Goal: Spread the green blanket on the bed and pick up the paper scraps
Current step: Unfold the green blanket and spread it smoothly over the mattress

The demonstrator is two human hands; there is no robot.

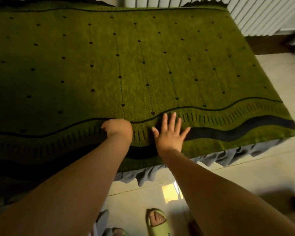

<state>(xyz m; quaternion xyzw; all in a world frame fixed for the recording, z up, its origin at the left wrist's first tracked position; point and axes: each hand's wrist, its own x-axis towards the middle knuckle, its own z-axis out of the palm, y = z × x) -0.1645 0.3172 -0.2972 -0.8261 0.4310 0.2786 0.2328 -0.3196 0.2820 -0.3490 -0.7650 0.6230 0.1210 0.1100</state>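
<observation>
Your right hand [169, 133] presses flat, fingers spread, on the green blanket [126, 65] at the bed's near edge; your left hand [117, 129] grips a blanket fold beside it. No writing is readable.

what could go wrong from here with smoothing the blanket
1. The left hand curls at the green blanket while the right hand presses flat; uneven pulling may keep the near border wavy.
2. The near edge overhangs the grey bed skirt, so tugging could slide the blanket off.
3. No paper scraps are visible; some may lie covered.
</observation>
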